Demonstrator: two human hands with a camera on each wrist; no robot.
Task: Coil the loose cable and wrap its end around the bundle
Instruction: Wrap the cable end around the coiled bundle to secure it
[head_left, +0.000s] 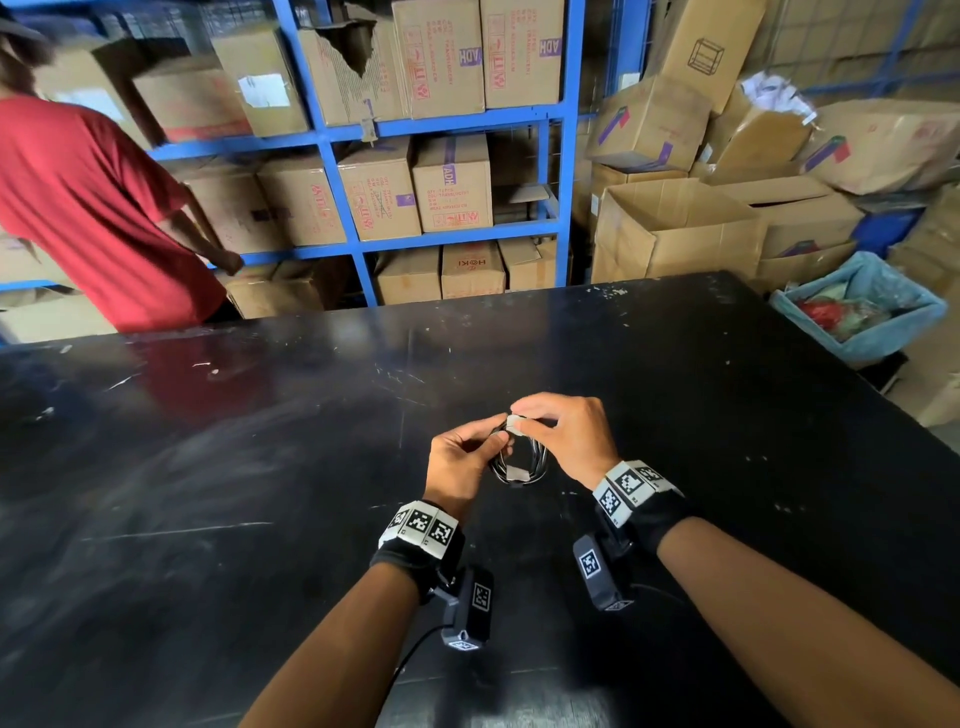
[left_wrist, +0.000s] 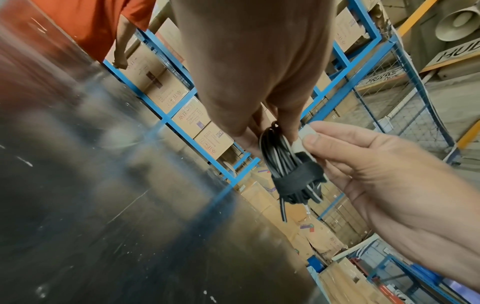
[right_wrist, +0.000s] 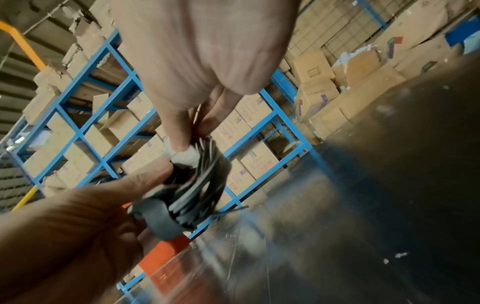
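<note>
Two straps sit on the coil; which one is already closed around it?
The black strap at the coil's lower end is wrapped shut. The pale strap at the top is pinched by the right hand.

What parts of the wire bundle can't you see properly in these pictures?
- Cable bundle, head view: small, black on the black table, its top hidden by the left hand and right hand.
- Bundle, right wrist view: motion blur smears the loops.
- Pale tab, left wrist view: the right hand's fingers cover most of it.
</note>
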